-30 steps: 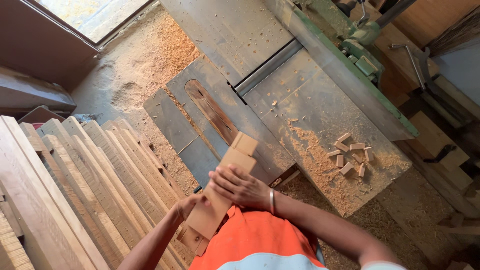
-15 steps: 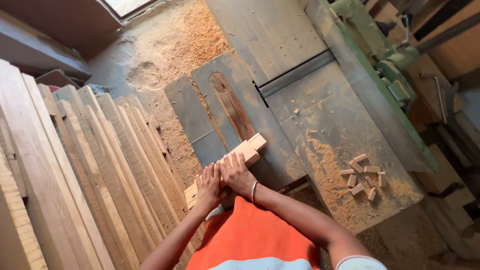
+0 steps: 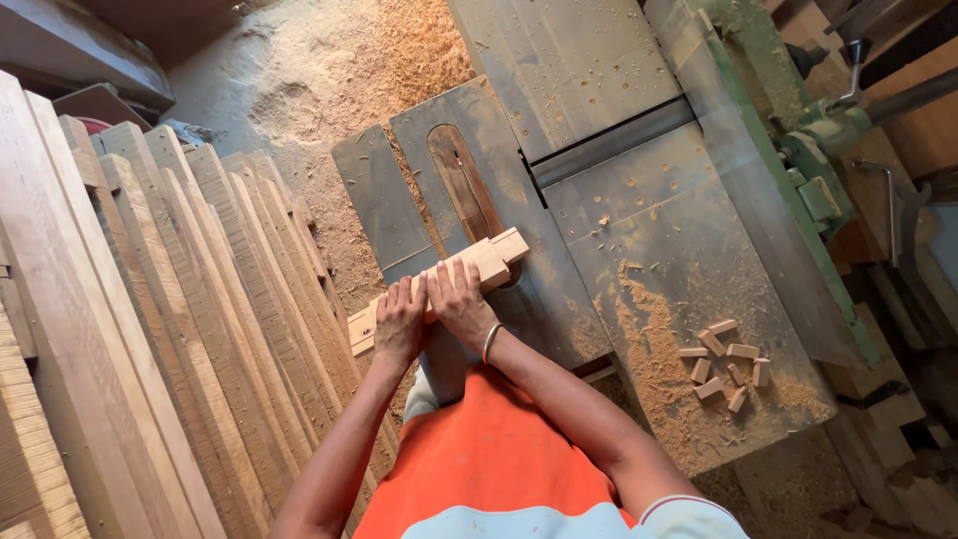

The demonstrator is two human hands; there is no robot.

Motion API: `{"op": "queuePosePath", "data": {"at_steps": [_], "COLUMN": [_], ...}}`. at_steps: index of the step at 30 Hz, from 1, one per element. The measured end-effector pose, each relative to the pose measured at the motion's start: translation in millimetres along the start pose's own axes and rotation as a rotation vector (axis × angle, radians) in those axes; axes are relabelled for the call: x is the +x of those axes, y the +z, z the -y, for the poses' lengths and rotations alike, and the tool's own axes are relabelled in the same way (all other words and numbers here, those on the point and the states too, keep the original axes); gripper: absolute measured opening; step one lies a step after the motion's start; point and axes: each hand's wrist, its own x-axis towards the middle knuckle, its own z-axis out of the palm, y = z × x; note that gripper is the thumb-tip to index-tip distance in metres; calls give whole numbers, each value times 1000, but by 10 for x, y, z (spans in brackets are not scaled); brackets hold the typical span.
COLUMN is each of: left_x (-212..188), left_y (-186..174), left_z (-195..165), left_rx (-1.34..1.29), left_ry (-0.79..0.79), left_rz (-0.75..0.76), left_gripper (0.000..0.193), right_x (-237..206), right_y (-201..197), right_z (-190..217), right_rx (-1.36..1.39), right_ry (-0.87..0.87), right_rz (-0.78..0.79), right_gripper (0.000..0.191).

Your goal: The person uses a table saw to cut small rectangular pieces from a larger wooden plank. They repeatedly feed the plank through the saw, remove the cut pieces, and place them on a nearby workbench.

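Both my hands press on a pale wooden strip point(image 3: 496, 259) that lies across the grey metal saw table point(image 3: 399, 200). My left hand point(image 3: 397, 321) grips the strip nearer its left end. My right hand point(image 3: 458, 298), with a bracelet at the wrist, holds it beside the left one. The strip's right end sits over the dark blade slot point(image 3: 461, 180). The strip's left end point(image 3: 361, 329) sticks out past the table edge.
Long planks point(image 3: 150, 329) lean in a row at the left. Several small wood offcuts point(image 3: 723, 364) lie in sawdust on the machine bed at right. A green fence and machine parts point(image 3: 798, 170) run along the right. Sawdust covers the floor point(image 3: 349, 60) above.
The view has shifted and the strip has been laid down flatter across the table, its right end now over the blade slot. Both hands stay on it, close together.
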Motion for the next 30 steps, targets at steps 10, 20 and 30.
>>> {"op": "queuePosePath", "data": {"at_steps": [10,20,30], "left_x": [128,200,268], "left_y": [38,84,83], "left_z": [109,155,199], "left_rx": [11,62,58], "left_ry": [8,-5,-12], "left_rz": [36,39,57], "left_gripper": [83,81,80], "right_x": [136,231,333], "right_y": [15,34,-33], "right_z": [-43,-88,-110], "right_rx": [36,12,-17], "right_ry": [4,-22,-28], "right_rz": [40,36,36], "right_gripper": [49,49,49]}}
